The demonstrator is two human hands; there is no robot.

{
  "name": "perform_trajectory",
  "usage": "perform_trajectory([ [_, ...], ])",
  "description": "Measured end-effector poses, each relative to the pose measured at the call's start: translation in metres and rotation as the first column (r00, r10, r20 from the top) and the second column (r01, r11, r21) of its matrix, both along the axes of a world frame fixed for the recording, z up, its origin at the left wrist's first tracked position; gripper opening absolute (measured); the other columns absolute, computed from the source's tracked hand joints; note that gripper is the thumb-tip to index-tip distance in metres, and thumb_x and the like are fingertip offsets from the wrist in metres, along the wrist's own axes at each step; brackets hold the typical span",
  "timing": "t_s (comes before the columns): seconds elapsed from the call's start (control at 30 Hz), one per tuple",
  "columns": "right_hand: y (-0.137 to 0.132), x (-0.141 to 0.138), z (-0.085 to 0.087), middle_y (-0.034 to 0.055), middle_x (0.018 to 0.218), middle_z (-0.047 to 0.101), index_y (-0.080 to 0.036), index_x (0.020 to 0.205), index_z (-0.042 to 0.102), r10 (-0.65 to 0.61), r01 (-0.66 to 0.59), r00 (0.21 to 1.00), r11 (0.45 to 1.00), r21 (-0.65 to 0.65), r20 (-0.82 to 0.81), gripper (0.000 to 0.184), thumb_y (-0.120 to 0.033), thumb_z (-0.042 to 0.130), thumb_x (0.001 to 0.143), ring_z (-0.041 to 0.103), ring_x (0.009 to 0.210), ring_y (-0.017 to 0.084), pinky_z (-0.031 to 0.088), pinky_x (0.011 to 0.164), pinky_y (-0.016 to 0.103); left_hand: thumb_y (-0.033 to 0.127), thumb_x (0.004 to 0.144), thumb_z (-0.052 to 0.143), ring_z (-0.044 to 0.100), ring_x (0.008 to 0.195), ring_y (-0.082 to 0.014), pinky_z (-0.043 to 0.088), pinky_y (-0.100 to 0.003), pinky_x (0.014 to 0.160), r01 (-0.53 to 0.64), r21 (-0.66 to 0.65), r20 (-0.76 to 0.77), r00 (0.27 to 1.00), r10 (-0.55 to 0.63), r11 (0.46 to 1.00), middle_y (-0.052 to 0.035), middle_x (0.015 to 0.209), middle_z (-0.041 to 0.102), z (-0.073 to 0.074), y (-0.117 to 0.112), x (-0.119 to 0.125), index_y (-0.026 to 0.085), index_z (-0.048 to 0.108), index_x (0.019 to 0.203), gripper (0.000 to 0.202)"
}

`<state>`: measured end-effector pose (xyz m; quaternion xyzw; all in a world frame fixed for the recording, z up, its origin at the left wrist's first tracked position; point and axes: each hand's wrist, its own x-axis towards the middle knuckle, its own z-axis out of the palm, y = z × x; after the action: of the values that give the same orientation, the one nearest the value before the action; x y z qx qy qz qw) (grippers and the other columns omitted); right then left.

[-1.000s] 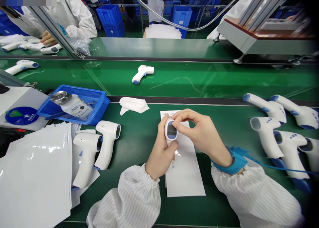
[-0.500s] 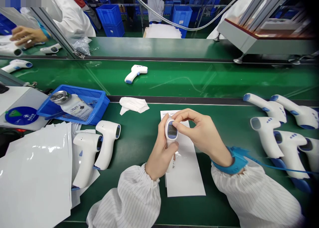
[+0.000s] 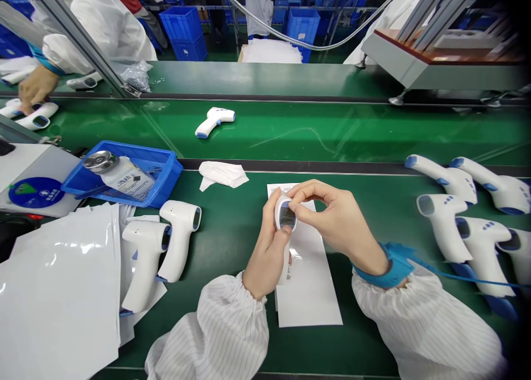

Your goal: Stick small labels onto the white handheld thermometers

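Note:
My left hand (image 3: 269, 247) is wrapped round a white infrared thermometer (image 3: 282, 258), its small grey display facing up at me. The left thumb rests at the display's lower edge. My right hand (image 3: 329, 214) is closed, with thumb and index finger pinched at the display's upper right edge; anything thin between those fingertips is too small to make out. A blue wrist strap (image 3: 384, 269) circles my right wrist. Beneath the thermometer lies a white sheet (image 3: 309, 291) on the green table. Two more thermometers (image 3: 143, 264) lie to my left, beside and partly on white sheets (image 3: 62, 297).
Several thermometers (image 3: 443, 225) lie at the right. A blue tray (image 3: 166, 183) holding a metal-topped bottle (image 3: 124, 175) stands at the left, near a crumpled white cloth (image 3: 224, 174). One thermometer (image 3: 214, 121) lies on the green conveyor belt (image 3: 298, 131). A co-worker's hand (image 3: 39, 87) reaches in at far left.
My left thumb has moved up to the display's lower edge. The thermometer on the belt has shifted left. The co-worker's hand has come down onto thermometers at the belt's left end.

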<state>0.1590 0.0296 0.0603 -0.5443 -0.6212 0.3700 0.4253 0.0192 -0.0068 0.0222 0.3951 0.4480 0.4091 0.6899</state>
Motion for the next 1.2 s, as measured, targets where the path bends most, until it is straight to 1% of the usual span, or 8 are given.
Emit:
perform_trajectory([
  [0.43, 0.0, -0.001, 0.001, -0.0008, 0.088, 0.074, -0.022, 0.069, 0.067, 0.006, -0.006, 1.0, 1.0, 0.023, 0.011, 0.013, -0.011, 0.067, 0.076, 0.068, 0.091, 0.018, 0.052, 0.085, 0.032, 0.029, 0.097, 0.043, 0.05, 0.053, -0.0035, 0.048, -0.026, 0.05, 0.027, 0.013, -0.01, 1.0, -0.027, 1.0, -0.0066, 0.154, 0.036, 0.002, -0.003, -0.002, 0.047, 0.024, 0.15, 0.059],
  [0.77, -0.001, -0.003, 0.001, -0.001, 0.089, 0.073, -0.022, 0.069, 0.065, 0.0, 0.0, 1.0, 0.999, 0.039, 0.022, 0.014, -0.01, 0.067, 0.075, 0.068, 0.091, 0.018, 0.052, 0.084, 0.032, 0.028, 0.098, 0.043, 0.051, 0.058, -0.0044, 0.049, -0.026, 0.053, 0.026, 0.041, -0.026, 0.999, -0.025, 0.999, -0.0023, 0.156, 0.031, 0.001, -0.004, -0.002, 0.049, 0.025, 0.147, 0.056],
  [0.83, -0.003, -0.005, 0.0, -0.0008, 0.089, 0.073, -0.022, 0.07, 0.064, 0.003, -0.006, 0.999, 0.997, 0.071, 0.036, 0.014, -0.01, 0.067, 0.076, 0.068, 0.091, 0.018, 0.051, 0.084, 0.032, 0.027, 0.098, 0.044, 0.053, 0.061, -0.0055, 0.05, -0.025, 0.053, 0.009, 0.056, -0.021, 1.0, -0.008, 0.998, -0.0017, 0.151, 0.036, 0.002, -0.002, -0.002, 0.046, 0.031, 0.143, 0.051],
  [0.93, -0.007, -0.007, 0.0, -0.0006, 0.089, 0.071, -0.022, 0.075, 0.063, 0.022, -0.027, 0.999, 0.993, 0.117, 0.05, 0.011, -0.014, 0.069, 0.08, 0.066, 0.09, 0.018, 0.05, 0.085, 0.034, 0.036, 0.098, 0.044, 0.055, 0.069, -0.0102, 0.051, -0.023, 0.051, -0.065, 0.079, -0.018, 0.998, 0.067, 0.995, -0.0036, 0.133, 0.049, 0.006, 0.001, -0.002, 0.035, 0.044, 0.129, 0.031],
  [1.0, -0.007, -0.007, 0.001, -0.0001, 0.09, 0.071, -0.022, 0.081, 0.063, 0.048, -0.049, 0.999, 0.996, 0.076, 0.015, 0.006, -0.022, 0.068, 0.085, 0.066, 0.088, 0.018, 0.05, 0.083, 0.034, 0.043, 0.098, 0.043, 0.055, 0.072, -0.0131, 0.051, -0.022, 0.048, -0.12, 0.069, -0.016, 0.992, 0.121, 0.99, -0.0045, 0.114, 0.055, 0.008, 0.003, -0.002, 0.03, 0.046, 0.121, 0.027],
  [1.07, -0.007, -0.005, 0.004, 0.0009, 0.091, 0.071, -0.022, 0.084, 0.065, 0.064, -0.065, 0.997, 0.998, -0.014, -0.034, 0.011, -0.03, 0.061, 0.092, 0.066, 0.087, 0.018, 0.051, 0.081, 0.033, 0.047, 0.097, 0.044, 0.055, 0.072, -0.0147, 0.053, -0.023, 0.048, -0.167, 0.071, -0.02, 0.985, 0.169, 0.983, -0.0035, 0.099, 0.055, 0.01, 0.004, -0.003, 0.03, 0.046, 0.12, 0.029],
  [1.13, -0.007, -0.004, 0.006, 0.0019, 0.094, 0.071, -0.022, 0.086, 0.065, 0.087, -0.091, 0.995, 0.992, -0.085, -0.055, 0.018, -0.034, 0.056, 0.095, 0.066, 0.089, 0.018, 0.052, 0.08, 0.033, 0.047, 0.096, 0.046, 0.057, 0.078, -0.0163, 0.056, -0.025, 0.054, -0.2, 0.102, -0.039, 0.978, 0.205, 0.974, -0.0033, 0.098, 0.054, 0.01, 0.003, -0.004, 0.03, 0.046, 0.123, 0.031],
  [1.2, -0.008, -0.004, 0.007, 0.0024, 0.097, 0.07, -0.023, 0.085, 0.065, 0.107, -0.109, 0.994, 0.992, -0.068, -0.025, 0.014, -0.033, 0.061, 0.093, 0.065, 0.093, 0.019, 0.051, 0.081, 0.032, 0.045, 0.097, 0.046, 0.059, 0.089, -0.0179, 0.058, -0.028, 0.063, -0.215, 0.131, -0.057, 0.973, 0.224, 0.968, -0.0043, 0.111, 0.053, 0.011, 0.002, -0.005, 0.033, 0.044, 0.125, 0.031],
])
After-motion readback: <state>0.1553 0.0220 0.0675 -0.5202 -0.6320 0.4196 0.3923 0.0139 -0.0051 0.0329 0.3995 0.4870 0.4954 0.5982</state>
